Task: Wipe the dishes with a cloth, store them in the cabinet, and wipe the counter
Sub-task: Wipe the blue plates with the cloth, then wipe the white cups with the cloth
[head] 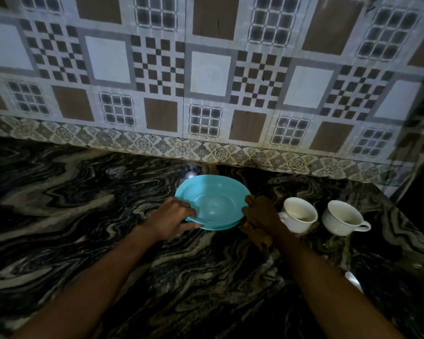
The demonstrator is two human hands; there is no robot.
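No readable text, label, brand or number on any dish, tile or surface.

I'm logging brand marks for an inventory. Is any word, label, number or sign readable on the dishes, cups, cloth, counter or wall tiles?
None. The turquoise dishes, two white cups and brown cloth show no print; the wall tiles bear only patterns.

The scene is dimly lit, the tiled wall [206, 69] being brightest, while the dark counter [59, 204] carries a small glare spot and straight lines are bowed towards the edges.
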